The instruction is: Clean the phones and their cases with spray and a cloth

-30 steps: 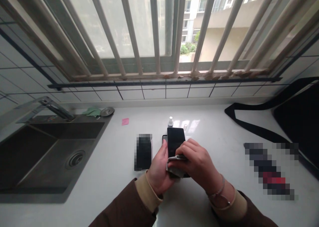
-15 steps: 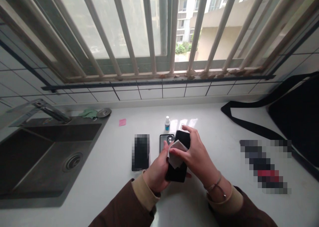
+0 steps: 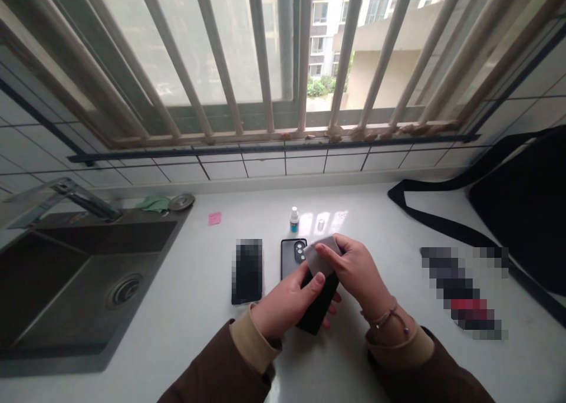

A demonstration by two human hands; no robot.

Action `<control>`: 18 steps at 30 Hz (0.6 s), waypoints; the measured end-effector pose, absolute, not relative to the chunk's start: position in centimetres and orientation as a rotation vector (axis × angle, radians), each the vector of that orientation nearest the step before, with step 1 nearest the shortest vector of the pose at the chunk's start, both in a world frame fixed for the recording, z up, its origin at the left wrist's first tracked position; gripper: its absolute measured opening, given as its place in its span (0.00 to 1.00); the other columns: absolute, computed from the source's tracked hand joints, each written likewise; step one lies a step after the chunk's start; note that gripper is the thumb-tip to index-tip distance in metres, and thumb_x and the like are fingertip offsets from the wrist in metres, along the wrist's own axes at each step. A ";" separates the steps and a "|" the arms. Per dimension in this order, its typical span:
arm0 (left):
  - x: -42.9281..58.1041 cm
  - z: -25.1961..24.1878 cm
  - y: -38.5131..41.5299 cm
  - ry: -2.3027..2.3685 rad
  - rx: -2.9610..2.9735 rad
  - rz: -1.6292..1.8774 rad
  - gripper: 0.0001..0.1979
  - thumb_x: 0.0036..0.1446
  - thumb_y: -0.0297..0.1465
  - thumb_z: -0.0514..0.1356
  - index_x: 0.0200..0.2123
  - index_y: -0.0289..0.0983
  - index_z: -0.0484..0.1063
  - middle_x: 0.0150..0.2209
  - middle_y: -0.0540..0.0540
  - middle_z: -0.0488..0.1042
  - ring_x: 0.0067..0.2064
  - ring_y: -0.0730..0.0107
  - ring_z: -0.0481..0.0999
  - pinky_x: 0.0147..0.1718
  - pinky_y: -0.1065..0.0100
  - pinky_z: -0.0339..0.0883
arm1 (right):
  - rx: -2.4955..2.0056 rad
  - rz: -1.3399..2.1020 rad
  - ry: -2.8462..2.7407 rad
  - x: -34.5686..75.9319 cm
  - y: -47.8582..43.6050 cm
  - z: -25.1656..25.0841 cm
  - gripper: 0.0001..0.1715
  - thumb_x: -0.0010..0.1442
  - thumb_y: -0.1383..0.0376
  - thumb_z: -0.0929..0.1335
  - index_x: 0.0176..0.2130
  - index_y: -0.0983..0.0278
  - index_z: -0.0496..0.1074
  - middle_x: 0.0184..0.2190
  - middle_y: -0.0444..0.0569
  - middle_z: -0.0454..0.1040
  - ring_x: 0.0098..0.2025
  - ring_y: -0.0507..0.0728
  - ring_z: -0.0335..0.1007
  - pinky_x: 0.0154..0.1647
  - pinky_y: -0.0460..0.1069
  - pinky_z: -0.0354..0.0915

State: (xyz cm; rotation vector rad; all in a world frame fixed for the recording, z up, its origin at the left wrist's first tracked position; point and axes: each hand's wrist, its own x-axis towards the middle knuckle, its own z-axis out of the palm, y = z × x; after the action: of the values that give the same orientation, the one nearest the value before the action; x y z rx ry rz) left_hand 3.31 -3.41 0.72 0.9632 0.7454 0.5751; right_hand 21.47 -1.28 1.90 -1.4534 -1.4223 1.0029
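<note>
A black phone [image 3: 319, 302] lies tilted in my left hand [image 3: 287, 300], with the thumb on its face and the fingertips showing past its right edge. My right hand [image 3: 356, 265] pinches a pale grey cloth [image 3: 322, 260] against the phone's upper end. Behind my left hand, a phone case [image 3: 288, 254] with a round-holed camera cutout rests on the counter, partly hidden. Beyond it stand a small white bottle [image 3: 294, 219] with a blue label and a small whitish cap-like piece [image 3: 321, 223].
Left of my hands lies a dark, partly blurred flat object [image 3: 247, 272]. A pink note [image 3: 214, 219] sits farther back, near the sink [image 3: 95, 249]. At right are a pixelated dark and red item [image 3: 464, 291] and a black bag [image 3: 522, 208] with its strap.
The cloth has shifted up to the phone's top end with my right hand, whose fingers have closed in. The phone has tilted, and my left thumb now lies across it.
</note>
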 end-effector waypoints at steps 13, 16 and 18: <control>3.7 0.5 -3.3 0.720 0.747 0.617 0.31 0.69 0.51 0.60 0.65 0.37 0.65 0.42 0.35 0.81 0.37 0.55 0.84 0.32 0.60 0.80 | -1.398 1.054 -1.468 21.5 -1.0 2.1 0.25 0.63 0.43 0.74 0.35 0.62 0.74 0.25 0.41 0.72 0.27 0.53 0.64 0.27 0.47 0.60; 3.7 0.4 -3.3 0.689 0.748 0.586 0.32 0.70 0.54 0.58 0.66 0.38 0.64 0.42 0.34 0.82 0.38 0.55 0.84 0.32 0.61 0.80 | -1.403 1.126 -1.382 21.6 -0.7 1.9 0.29 0.63 0.40 0.72 0.34 0.64 0.76 0.25 0.43 0.72 0.26 0.54 0.63 0.25 0.47 0.59; 3.7 0.3 -3.4 0.685 0.706 0.575 0.33 0.70 0.55 0.55 0.64 0.36 0.66 0.43 0.32 0.82 0.38 0.56 0.84 0.32 0.61 0.80 | -1.436 1.076 -1.322 21.8 -0.5 1.6 0.32 0.64 0.38 0.71 0.32 0.64 0.75 0.24 0.43 0.71 0.26 0.54 0.64 0.26 0.48 0.59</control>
State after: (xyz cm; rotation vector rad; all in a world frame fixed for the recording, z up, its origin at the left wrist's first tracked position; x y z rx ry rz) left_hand 3.72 -3.37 0.28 0.7064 0.6854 0.5749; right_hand 21.78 -0.50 1.56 -1.4361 -1.3216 1.0761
